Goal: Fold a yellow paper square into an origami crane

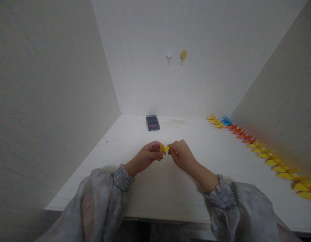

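Note:
Above the middle of the white table, a small folded yellow paper crane (166,149) is held between my two hands. My left hand (148,155) grips its body, thumb in front and fingers behind. From the other side my right hand (182,154) pinches the crane's right tip between thumb and curled forefinger. Parts of the paper are hidden by the fingers, so its exact folds are hard to make out.
Folded cranes line the right wall: a yellow group (215,121), blue ones (226,121), orange ones (241,132) and a yellow row (279,164). A dark phone-like rectangle (152,123) lies at the back. Two hooks, white (169,54) and yellow (183,54), hang on the back wall.

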A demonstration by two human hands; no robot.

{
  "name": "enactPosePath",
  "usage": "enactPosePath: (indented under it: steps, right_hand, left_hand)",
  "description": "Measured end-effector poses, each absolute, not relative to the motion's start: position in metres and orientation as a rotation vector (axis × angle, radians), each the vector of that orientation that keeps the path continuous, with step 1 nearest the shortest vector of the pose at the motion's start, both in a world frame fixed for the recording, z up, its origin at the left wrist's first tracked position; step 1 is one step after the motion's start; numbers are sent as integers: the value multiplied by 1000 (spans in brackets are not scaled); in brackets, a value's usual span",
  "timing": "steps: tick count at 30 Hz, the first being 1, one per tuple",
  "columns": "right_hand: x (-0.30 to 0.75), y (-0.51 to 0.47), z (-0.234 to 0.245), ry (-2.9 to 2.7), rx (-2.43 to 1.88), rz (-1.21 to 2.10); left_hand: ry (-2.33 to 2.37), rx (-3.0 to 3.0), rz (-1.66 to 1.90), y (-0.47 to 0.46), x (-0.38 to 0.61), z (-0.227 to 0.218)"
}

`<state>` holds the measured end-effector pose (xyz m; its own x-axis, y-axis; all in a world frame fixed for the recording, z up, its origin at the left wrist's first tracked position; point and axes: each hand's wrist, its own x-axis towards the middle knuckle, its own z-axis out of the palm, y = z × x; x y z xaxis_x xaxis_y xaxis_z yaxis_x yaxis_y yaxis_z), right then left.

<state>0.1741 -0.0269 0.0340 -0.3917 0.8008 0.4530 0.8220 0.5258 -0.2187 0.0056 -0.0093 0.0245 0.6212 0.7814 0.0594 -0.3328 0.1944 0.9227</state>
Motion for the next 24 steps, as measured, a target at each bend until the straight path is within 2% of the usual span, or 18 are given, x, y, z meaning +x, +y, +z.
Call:
enactPosePath:
  steps: [15, 24]
  right_hand:
    - [169, -33, 40, -2182, -1391, -38]
    - [181, -18, 22, -2051, -1285, -109]
  left_hand:
    - [512, 1084, 828, -10, 6, 28]
    - [480, 1058, 845, -8, 5, 27]
